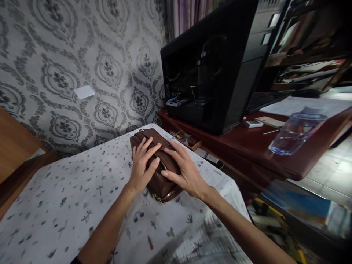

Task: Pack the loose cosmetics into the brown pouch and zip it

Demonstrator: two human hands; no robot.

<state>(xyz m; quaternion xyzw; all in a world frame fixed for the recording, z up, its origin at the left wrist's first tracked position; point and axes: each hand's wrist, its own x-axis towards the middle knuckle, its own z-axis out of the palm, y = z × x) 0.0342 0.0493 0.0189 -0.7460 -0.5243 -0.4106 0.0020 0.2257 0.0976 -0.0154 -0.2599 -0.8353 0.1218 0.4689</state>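
Observation:
A brown leather-like bag (162, 187) with gold-coloured zips lies on the white patterned cloth (110, 205). My left hand (143, 163) rests on its left side, fingers spread and lying over the top. On the right side, my right hand (185, 170) touches the bag with fingers stretched out, the thumb near the zip along the middle. Both palms face down, and part of the bag's top is hidden under the fingers. The bag stays on the cloth.
Right of the bag stands a dark red desk (275, 161) with a black computer case (214, 84), a clear plastic bottle (297, 132) and papers (297, 106). A partly open drawer (196, 146) sits below. Patterned wallpaper (82, 55) rises behind; a wooden panel (16, 146) is at left.

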